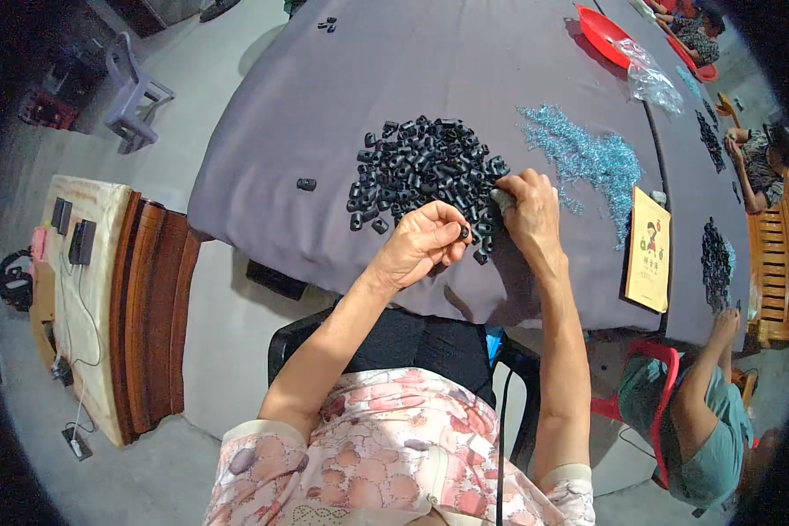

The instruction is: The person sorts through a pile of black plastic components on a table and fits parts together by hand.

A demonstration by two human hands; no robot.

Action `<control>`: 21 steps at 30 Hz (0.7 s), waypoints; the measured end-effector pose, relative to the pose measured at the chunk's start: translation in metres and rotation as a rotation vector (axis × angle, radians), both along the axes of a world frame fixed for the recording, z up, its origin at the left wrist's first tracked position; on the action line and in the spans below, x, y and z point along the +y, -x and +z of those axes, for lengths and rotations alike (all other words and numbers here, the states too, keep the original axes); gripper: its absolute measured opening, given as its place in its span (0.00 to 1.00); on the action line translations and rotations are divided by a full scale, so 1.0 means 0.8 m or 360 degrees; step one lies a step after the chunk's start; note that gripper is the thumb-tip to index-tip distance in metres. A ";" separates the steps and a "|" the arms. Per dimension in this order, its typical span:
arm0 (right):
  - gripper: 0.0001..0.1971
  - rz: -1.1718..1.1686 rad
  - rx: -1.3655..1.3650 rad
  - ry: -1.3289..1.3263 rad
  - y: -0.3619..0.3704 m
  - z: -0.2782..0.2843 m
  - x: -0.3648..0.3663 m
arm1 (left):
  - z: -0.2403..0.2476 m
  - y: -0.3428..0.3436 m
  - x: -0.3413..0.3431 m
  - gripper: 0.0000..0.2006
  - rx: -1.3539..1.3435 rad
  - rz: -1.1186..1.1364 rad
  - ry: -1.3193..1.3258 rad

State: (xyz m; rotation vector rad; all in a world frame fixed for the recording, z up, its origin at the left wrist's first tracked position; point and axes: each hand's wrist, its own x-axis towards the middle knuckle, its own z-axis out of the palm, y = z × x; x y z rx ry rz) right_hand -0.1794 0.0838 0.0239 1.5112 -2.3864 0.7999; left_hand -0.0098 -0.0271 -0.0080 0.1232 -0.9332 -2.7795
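Note:
My left hand (422,244) is closed in a pinch just in front of a heap of black plastic cord-lock parts (430,167). Between its thumb and fingers sits one small black cord-lock part (464,232), its round hole showing. At the heap's right edge, my right hand (531,209) has its fingers bent together. Something greyish shows at its fingertips, but what it holds is hidden. To the right of that hand spreads a pile of fine, bluish-silver springs (587,158). A single cord lock (306,184) lies apart on the left.
A yellow booklet (648,252) lies right of my right arm on the grey tablecloth (272,114). Farther off are a red basin (601,37) and a clear plastic bag (653,81). Other people sit along the right, near more black heaps (715,263).

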 end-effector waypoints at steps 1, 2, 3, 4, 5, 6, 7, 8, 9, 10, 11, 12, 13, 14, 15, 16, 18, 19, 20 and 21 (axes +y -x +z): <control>0.09 -0.0050 0.0021 -0.0076 -0.002 0.003 -0.003 | -0.001 0.000 0.000 0.06 -0.0002 0.0005 -0.0001; 0.09 -0.0100 0.0042 -0.0153 -0.003 0.005 -0.005 | -0.002 0.001 0.000 0.06 0.0008 0.0002 0.0018; 0.09 -0.0096 0.0041 -0.0154 -0.002 0.006 -0.007 | -0.002 0.001 0.000 0.06 0.0018 -0.0001 0.0036; 0.08 -0.0115 0.0084 -0.0215 -0.001 0.007 -0.009 | -0.001 0.001 0.001 0.06 0.0017 0.0002 0.0037; 0.07 -0.0135 0.0127 -0.0276 -0.001 0.007 -0.010 | -0.001 0.001 0.001 0.07 -0.0003 0.0009 0.0037; 0.07 -0.0132 0.0127 -0.0275 -0.001 0.006 -0.011 | 0.000 0.002 0.001 0.08 -0.0023 0.0015 0.0037; 0.07 -0.0147 0.0161 -0.0312 -0.003 0.004 -0.015 | 0.000 0.001 0.000 0.08 -0.0017 0.0025 0.0042; 0.07 -0.0163 0.0195 -0.0349 -0.005 0.003 -0.018 | -0.002 0.000 0.000 0.09 -0.0034 0.0015 0.0058; 0.07 -0.0155 0.0202 -0.0342 -0.006 0.004 -0.019 | -0.002 0.000 0.000 0.10 -0.0052 0.0006 0.0074; 0.05 -0.0147 0.0259 -0.0382 -0.007 0.004 -0.018 | -0.001 0.001 0.001 0.10 -0.0049 0.0013 0.0078; 0.03 -0.0140 0.0316 -0.0422 -0.008 0.005 -0.017 | 0.000 0.002 0.003 0.09 -0.0056 0.0019 0.0074; 0.03 -0.0135 0.0320 -0.0417 -0.008 0.005 -0.018 | 0.000 0.002 0.003 0.08 -0.0063 0.0025 0.0069; 0.03 -0.0116 0.0333 -0.0428 -0.008 0.004 -0.017 | 0.001 0.001 0.005 0.08 -0.0069 0.0023 0.0036; 0.03 -0.0096 0.0345 -0.0438 -0.008 0.003 -0.018 | 0.002 0.001 0.004 0.08 -0.0067 0.0031 0.0038; 0.03 -0.0087 0.0348 -0.0435 -0.007 0.005 -0.021 | 0.002 0.000 0.002 0.08 -0.0061 0.0033 0.0046; 0.03 -0.0040 0.0362 -0.0427 -0.008 0.007 -0.021 | 0.001 -0.002 0.002 0.08 -0.0059 0.0031 0.0051; 0.03 0.0018 0.0372 -0.0419 -0.009 0.007 -0.020 | -0.001 -0.001 0.003 0.08 -0.0051 0.0022 0.0054; 0.03 0.0060 0.0305 -0.0366 -0.007 0.004 -0.020 | -0.001 -0.001 0.001 0.08 -0.0041 0.0013 0.0067; 0.03 0.0102 0.0236 -0.0314 -0.005 0.000 -0.019 | -0.001 0.000 0.001 0.08 -0.0047 0.0030 0.0070; 0.04 0.0091 0.0214 -0.0311 -0.002 -0.005 -0.016 | -0.001 0.001 0.002 0.08 -0.0040 0.0019 0.0067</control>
